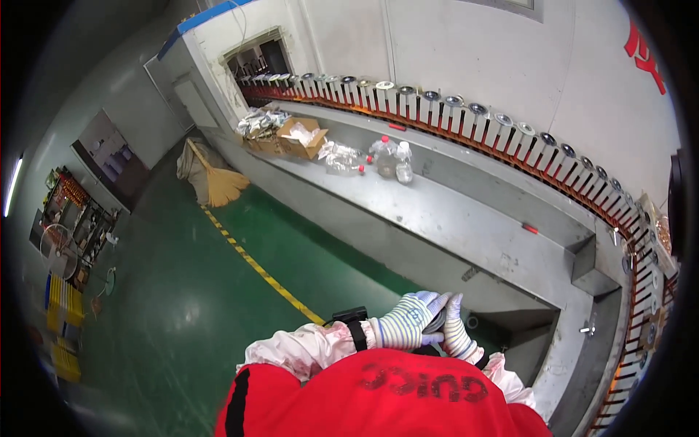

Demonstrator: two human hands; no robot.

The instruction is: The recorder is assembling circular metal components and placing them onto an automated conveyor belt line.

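Note:
Both my hands are together low in the head view, in striped knit gloves. My left hand [405, 321] curls its fingers around a dark grey round part [436, 321], whose underside is covered by the glove. Against the other side of that part, my right hand [458, 336] is closed, its fingers pointing up and touching it. How far the right fingers reach around it is hidden. Beyond my hands runs the wall of a grey metal bench [466, 233]. A black strap with a small dark device [351, 315] sits on my left wrist.
A curved conveyor [408, 116] carries upright spindles topped with round metal pieces along the wall. On the bench stand a cardboard box [302, 138], clear plastic bottles [393, 162] and a small red piece [530, 228]. A broom [218, 182] leans at the far left, beside a yellow floor line [262, 273].

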